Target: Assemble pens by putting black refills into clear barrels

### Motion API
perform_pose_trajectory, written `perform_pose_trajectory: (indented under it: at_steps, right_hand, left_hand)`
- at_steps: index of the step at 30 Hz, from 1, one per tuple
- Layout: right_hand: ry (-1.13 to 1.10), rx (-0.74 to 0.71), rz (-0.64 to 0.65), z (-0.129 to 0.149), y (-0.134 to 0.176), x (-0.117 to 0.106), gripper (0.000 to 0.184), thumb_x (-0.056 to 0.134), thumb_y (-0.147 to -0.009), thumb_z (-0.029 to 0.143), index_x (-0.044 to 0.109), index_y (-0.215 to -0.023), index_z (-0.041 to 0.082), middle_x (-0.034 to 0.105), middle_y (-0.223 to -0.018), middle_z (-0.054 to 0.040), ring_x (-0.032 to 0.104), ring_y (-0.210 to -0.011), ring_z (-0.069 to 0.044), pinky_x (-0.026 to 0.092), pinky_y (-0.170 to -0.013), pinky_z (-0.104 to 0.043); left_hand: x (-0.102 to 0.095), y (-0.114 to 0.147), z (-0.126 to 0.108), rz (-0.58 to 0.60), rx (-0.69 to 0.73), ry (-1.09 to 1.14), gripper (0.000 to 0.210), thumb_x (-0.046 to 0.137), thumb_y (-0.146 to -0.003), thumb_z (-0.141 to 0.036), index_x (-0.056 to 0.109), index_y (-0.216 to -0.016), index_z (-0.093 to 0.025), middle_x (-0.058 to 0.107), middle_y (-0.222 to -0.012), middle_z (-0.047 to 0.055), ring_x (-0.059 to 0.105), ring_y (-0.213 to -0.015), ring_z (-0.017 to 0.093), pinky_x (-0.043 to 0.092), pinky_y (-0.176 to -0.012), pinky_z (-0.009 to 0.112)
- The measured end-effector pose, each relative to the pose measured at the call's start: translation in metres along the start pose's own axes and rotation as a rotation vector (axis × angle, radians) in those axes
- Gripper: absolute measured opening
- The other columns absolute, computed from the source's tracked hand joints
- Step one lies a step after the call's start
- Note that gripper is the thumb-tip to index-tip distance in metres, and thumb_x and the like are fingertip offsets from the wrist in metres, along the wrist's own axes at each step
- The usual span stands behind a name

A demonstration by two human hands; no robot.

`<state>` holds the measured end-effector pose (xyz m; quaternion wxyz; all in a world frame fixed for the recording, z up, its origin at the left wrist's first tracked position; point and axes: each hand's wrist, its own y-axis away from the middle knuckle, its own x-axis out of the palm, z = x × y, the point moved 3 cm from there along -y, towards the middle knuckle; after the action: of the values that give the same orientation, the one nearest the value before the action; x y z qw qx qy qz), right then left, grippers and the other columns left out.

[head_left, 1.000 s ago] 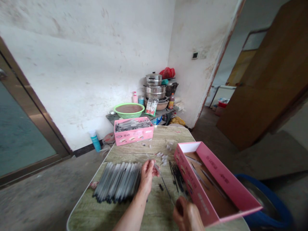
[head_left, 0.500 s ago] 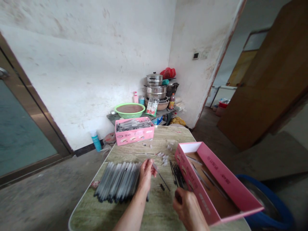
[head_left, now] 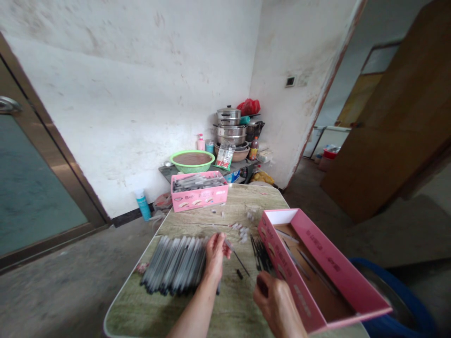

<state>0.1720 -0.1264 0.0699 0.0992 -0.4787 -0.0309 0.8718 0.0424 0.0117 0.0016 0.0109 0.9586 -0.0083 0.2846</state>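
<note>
My left hand (head_left: 214,258) is closed on a slim pen part (head_left: 238,259), whose thin dark rod points down to the right. Beside that hand, at its left, lies a row of clear-barrelled pens (head_left: 176,265) with dark ends. My right hand (head_left: 276,298) is closed low over the table at the near end of a bunch of thin black pen parts (head_left: 260,253). Its fingertips face away, so what they pinch is hidden. Between the hands lies a small black piece (head_left: 239,273). Small whitish translucent pieces (head_left: 241,233) are scattered beyond.
A long pink box (head_left: 287,263) at the right holds a few pens. Another pink box (head_left: 200,195), full of pens, stands at the table's (head_left: 141,314) far edge. Behind it are a green basin (head_left: 192,162) and stacked pots (head_left: 230,126). A blue tub (head_left: 405,305) sits right of the table.
The whole view has shifted slightly to the right. Both hands keep nearly the same pose, and the pen part stays in my left hand.
</note>
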Motion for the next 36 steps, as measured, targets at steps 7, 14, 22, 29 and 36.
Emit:
perform_pose_trajectory:
  at_steps: [7,14,22,29,36]
  right_hand:
    - [-0.127,0.038,-0.080,-0.006,-0.007,0.012,0.021,0.043,-0.084,0.023,0.051,-0.065,0.018,0.055,-0.056,-0.0015,0.049,-0.050,-0.013,0.032,-0.050,-0.023]
    - [-0.580,0.161,-0.189,-0.002,-0.026,0.038,0.032,0.044,-0.089,0.041,0.059,-0.076,0.016,0.055,-0.051,-0.0001,0.049,-0.040,-0.013,0.033,-0.038,-0.020]
    - [-0.329,0.095,-0.220,-0.015,-0.027,0.045,0.028,0.046,-0.091,0.032,0.065,-0.078,0.017,0.065,-0.059,-0.0048,0.061,-0.051,-0.018,0.039,-0.050,-0.024]
    - [0.106,0.062,-0.042,-0.016,-0.032,0.073,0.012,0.054,-0.079,0.011,0.064,-0.077,0.017,0.071,-0.070,-0.0098,0.068,-0.063,-0.022,0.036,-0.052,-0.024]
    - [-0.749,0.186,-0.079,-0.023,-0.045,0.064,0.020,0.052,-0.083,0.036,0.052,-0.073,0.019,0.061,-0.053,-0.0004,0.053,-0.037,-0.013,0.032,-0.032,-0.019]
  left_hand:
    - [0.011,0.009,0.001,0.105,-0.074,-0.037,0.037,0.067,-0.076,-0.050,0.055,-0.082,-0.015,0.065,-0.058,0.002,0.053,-0.041,0.010,0.037,-0.035,0.018]
    - [0.018,0.017,0.003,0.220,-0.163,-0.042,0.037,0.068,-0.076,-0.048,0.058,-0.086,-0.014,0.068,-0.065,0.004,0.061,-0.048,0.014,0.047,-0.043,0.022]
    - [0.011,0.008,-0.003,0.106,-0.185,0.214,0.039,0.073,-0.073,-0.046,0.060,-0.088,-0.012,0.070,-0.065,0.006,0.063,-0.052,0.013,0.048,-0.047,0.020]
    - [0.008,0.005,0.001,0.045,-0.198,0.293,0.033,0.081,-0.067,-0.034,0.063,-0.085,-0.012,0.069,-0.063,0.003,0.064,-0.054,0.012,0.050,-0.049,0.018]
    - [0.009,0.005,0.001,0.064,-0.193,0.264,0.029,0.081,-0.067,-0.029,0.063,-0.082,-0.012,0.069,-0.065,0.003,0.067,-0.059,0.013,0.054,-0.054,0.020]
